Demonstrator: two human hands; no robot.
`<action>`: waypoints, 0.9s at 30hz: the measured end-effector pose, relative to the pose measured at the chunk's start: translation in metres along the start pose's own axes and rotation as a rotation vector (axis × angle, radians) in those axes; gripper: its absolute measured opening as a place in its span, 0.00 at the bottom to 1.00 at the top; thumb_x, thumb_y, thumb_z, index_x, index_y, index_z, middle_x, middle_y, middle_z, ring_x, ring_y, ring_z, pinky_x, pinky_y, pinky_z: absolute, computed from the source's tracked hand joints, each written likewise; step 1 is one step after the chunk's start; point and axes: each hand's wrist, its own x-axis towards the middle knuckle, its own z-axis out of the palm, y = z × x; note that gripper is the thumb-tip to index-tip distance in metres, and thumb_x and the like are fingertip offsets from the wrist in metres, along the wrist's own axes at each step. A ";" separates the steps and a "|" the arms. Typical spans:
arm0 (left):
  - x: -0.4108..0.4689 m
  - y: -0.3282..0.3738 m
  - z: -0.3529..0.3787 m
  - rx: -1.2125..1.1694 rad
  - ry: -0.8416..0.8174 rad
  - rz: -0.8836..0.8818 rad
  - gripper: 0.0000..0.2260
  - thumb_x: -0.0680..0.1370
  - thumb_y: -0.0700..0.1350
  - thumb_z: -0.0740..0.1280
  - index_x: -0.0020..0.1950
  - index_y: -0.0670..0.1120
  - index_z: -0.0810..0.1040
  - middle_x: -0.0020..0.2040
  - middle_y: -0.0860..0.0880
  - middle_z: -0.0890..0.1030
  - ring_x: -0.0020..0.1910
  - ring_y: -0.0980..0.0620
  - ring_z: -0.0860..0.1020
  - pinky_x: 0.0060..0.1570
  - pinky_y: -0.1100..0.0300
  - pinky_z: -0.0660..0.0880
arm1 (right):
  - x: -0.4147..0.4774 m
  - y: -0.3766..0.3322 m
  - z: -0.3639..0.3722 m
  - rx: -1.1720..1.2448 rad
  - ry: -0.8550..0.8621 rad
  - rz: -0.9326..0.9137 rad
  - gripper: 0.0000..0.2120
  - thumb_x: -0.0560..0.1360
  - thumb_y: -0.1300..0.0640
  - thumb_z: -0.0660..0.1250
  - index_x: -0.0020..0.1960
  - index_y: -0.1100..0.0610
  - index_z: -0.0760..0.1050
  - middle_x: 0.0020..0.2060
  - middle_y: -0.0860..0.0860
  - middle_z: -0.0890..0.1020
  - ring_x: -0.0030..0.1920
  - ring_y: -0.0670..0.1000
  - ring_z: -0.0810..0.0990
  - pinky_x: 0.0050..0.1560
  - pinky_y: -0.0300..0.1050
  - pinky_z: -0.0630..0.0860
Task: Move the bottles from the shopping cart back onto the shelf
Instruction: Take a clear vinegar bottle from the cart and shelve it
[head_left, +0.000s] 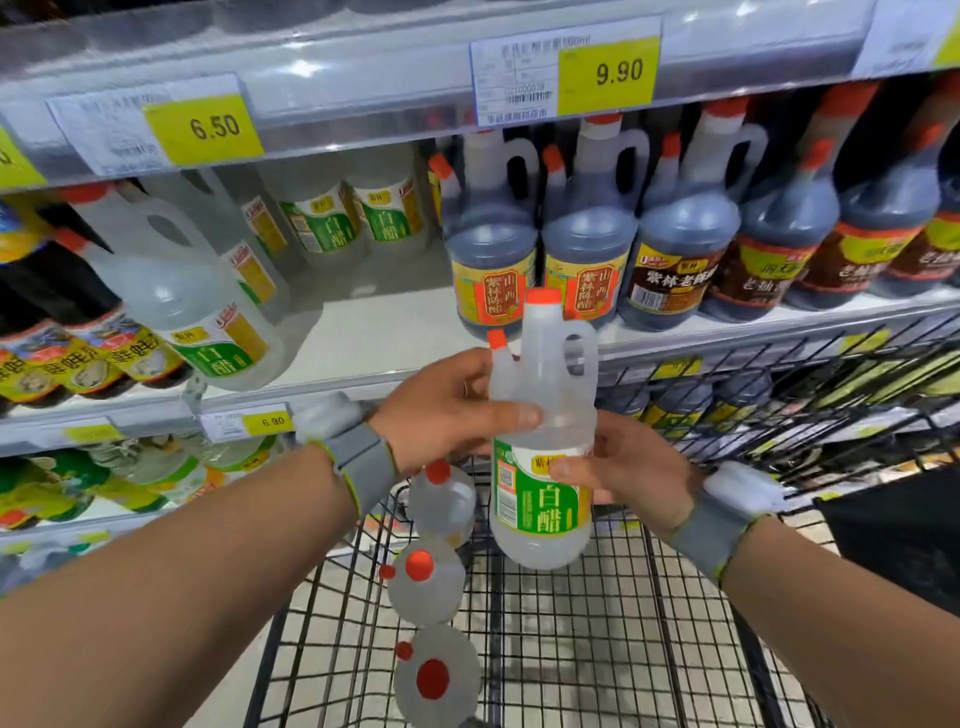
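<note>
A clear vinegar bottle (543, 431) with a red cap and a green label hangs upright above the shopping cart (597, 639). My left hand (447, 410) grips its upper body from the left. My right hand (623, 467) holds it at the label from the right. Three more clear bottles with red caps stand in the cart's left side: one bottle (444, 501) at the far end, a second bottle (423, 582) in the middle, a third bottle (434, 680) nearest me. The shelf (374, 332) just beyond has a bare gap between white vinegar bottles (208, 322) and dark bottles (493, 260).
Dark vinegar bottles (680, 249) fill the shelf's right half. Soy sauce bottles (67, 353) crowd the far left. An upper shelf edge with price tags (605, 75) overhangs the row. A black bag (893, 540) sits at the cart's right.
</note>
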 end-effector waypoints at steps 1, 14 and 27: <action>-0.003 -0.003 -0.003 0.032 -0.020 0.010 0.32 0.62 0.53 0.80 0.64 0.49 0.78 0.56 0.45 0.85 0.52 0.46 0.84 0.49 0.50 0.79 | 0.002 -0.007 0.002 -0.006 0.003 -0.020 0.26 0.58 0.55 0.79 0.55 0.54 0.81 0.48 0.50 0.87 0.50 0.50 0.86 0.45 0.39 0.80; -0.020 -0.003 -0.022 -0.055 0.036 0.150 0.37 0.60 0.47 0.80 0.68 0.43 0.75 0.60 0.44 0.85 0.60 0.45 0.83 0.57 0.51 0.81 | 0.023 -0.045 0.029 -0.052 0.035 -0.112 0.18 0.65 0.60 0.77 0.54 0.54 0.81 0.44 0.46 0.88 0.45 0.44 0.86 0.40 0.34 0.79; -0.035 0.020 -0.062 -0.002 0.177 0.249 0.26 0.61 0.38 0.81 0.58 0.46 0.81 0.54 0.46 0.87 0.53 0.49 0.86 0.50 0.57 0.81 | 0.049 -0.079 0.058 -0.418 0.047 -0.188 0.26 0.65 0.42 0.78 0.61 0.43 0.78 0.55 0.41 0.84 0.57 0.42 0.82 0.58 0.48 0.79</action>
